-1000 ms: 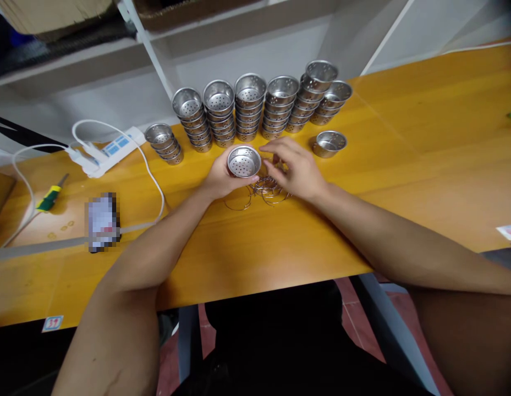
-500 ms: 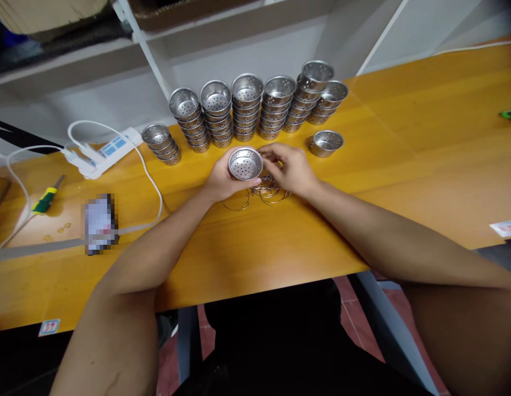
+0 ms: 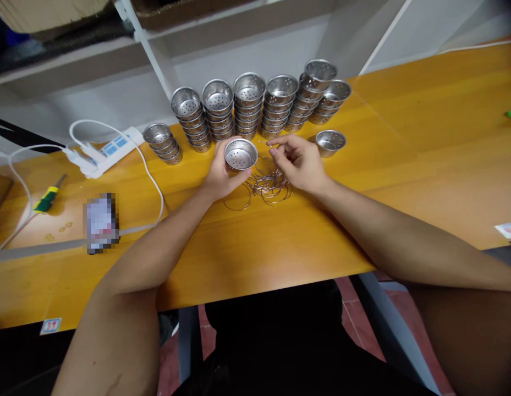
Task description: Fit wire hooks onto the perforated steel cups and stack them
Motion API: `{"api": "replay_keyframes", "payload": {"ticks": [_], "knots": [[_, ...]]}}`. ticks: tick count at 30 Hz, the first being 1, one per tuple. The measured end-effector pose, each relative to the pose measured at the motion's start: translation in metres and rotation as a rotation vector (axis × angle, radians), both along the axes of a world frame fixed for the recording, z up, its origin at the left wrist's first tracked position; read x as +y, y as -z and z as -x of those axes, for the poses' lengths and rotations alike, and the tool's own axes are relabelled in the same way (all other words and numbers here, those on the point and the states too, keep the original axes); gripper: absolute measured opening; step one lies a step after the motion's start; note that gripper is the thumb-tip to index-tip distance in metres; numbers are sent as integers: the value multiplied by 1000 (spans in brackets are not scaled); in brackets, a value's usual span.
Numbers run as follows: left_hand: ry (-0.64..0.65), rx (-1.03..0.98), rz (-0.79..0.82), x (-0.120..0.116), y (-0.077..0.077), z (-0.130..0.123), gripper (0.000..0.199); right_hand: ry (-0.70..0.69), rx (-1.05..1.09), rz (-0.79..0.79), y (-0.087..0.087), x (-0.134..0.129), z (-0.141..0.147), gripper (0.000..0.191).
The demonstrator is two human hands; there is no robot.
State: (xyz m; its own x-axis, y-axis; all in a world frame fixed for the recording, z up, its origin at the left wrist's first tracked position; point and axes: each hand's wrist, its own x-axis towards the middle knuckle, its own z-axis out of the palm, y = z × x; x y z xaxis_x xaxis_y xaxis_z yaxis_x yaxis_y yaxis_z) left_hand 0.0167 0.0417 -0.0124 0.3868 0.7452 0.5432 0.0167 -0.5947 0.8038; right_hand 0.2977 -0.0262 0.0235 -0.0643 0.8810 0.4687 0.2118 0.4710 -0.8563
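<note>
A perforated metal cup [image 3: 241,155] is gripped in my left hand [image 3: 221,175], its open top facing up and my thumb along its lower right side. Just right of it, my right hand [image 3: 300,160] pinches a thin piece of wire [image 3: 265,143] between thumb and forefinger; the wire's end points toward the cup without touching it. Below both hands lies a tangle of thin curved metal wires [image 3: 273,187] on the wooden table [image 3: 255,247]. A single metal cup [image 3: 330,143] stands on the table to the right of my right hand.
Tall stacks of perforated cups [image 3: 249,102] line the back, with a shorter stack [image 3: 161,144] at their left. Farther left are a white power strip [image 3: 115,148] with cables, a screwdriver [image 3: 48,198] and a blurred-out object [image 3: 102,223]. Shelving [image 3: 238,44] rises behind.
My right hand has moved slightly right, away from the cup, and the wire in its fingers now shows. My left hand has shifted the cup a little left and up.
</note>
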Motion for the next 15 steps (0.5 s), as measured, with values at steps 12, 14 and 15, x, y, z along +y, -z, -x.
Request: {"api": "replay_keyframes", "payload": {"ticks": [12,14,15], "knots": [[5,-26,50,-7,0,-3,112,-66,-22,-2,-21,-21,22,69],[45,-32,48,-5,6,-5,115,-70,-18,7,-21,-23,26,71],[59,-32,35,-4,8,-6,115,-66,-17,6,-21,-23,28,70]]}}
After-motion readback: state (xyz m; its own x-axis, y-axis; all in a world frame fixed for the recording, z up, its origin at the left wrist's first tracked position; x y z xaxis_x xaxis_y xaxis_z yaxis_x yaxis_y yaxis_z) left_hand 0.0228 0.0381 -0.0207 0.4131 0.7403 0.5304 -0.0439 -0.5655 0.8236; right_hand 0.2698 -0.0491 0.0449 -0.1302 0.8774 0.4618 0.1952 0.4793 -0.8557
